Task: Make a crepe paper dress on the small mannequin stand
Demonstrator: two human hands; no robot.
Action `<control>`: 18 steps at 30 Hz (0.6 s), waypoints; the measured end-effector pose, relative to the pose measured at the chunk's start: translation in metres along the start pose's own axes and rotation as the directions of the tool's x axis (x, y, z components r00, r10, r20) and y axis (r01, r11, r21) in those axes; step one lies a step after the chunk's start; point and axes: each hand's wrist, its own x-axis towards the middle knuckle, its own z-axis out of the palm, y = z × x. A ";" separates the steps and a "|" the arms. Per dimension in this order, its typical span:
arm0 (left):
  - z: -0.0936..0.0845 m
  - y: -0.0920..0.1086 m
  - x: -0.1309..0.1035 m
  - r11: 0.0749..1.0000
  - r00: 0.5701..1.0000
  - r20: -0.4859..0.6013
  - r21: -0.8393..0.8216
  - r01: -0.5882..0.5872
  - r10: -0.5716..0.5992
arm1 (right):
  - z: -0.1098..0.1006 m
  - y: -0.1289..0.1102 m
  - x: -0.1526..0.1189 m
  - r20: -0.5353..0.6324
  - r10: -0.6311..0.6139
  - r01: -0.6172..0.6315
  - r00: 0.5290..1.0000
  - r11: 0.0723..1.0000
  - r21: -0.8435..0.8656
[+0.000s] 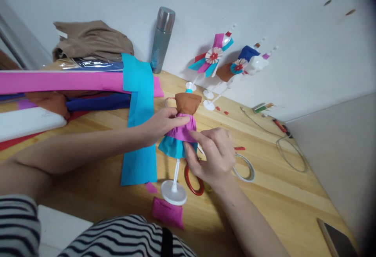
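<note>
A small dress on a white stand (174, 193) is in front of me, slightly tilted. It has a brown top (188, 103), a pink middle layer (182, 132) and a turquoise skirt (172, 147), which look like crepe paper. My left hand (161, 125) grips the dress at the waist from the left, its thumb and fingers on the pink layer. From the right, my right hand (216, 153) pinches the lower edge of the pink layer and the turquoise skirt between thumb and index finger. Behind that hand lie scissors with red handles (194, 182), partly hidden.
A turquoise strip (139, 139) lies left of the stand, over a pink roll (64, 82). A folded pink piece (167, 213) sits at the front. Farther back are a flask (163, 39) and decorated white stands (214, 55). Tape (245, 167) and a phone (337, 238) lie rightward.
</note>
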 end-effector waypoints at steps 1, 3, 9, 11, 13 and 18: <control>0.001 0.001 -0.001 1.000 1.000 -0.006 0.031 -0.005 0.005 | 0.001 -0.001 0.000 0.008 -0.004 0.004 1.000 1.000 -0.006; 0.003 0.003 -0.003 0.997 1.000 -0.008 0.081 0.000 0.001 | 0.002 -0.001 -0.001 0.003 -0.018 0.018 1.000 1.000 -0.017; 0.003 0.007 -0.004 0.992 0.999 -0.031 0.126 0.024 -0.020 | 0.005 -0.002 -0.005 -0.094 -0.036 0.038 0.995 0.999 0.022; 0.003 0.007 -0.003 0.991 0.998 -0.058 0.132 0.006 0.002 | 0.004 -0.004 -0.005 -0.091 -0.032 0.036 0.995 0.998 0.043; 0.002 0.006 -0.002 0.988 0.997 -0.074 0.155 -0.017 0.028 | 0.003 -0.006 -0.004 -0.069 -0.031 0.037 0.997 0.996 0.075; 0.003 0.010 -0.002 0.979 0.995 -0.090 0.204 -0.012 0.031 | 0.003 -0.009 -0.003 0.066 -0.085 0.081 0.994 0.994 0.069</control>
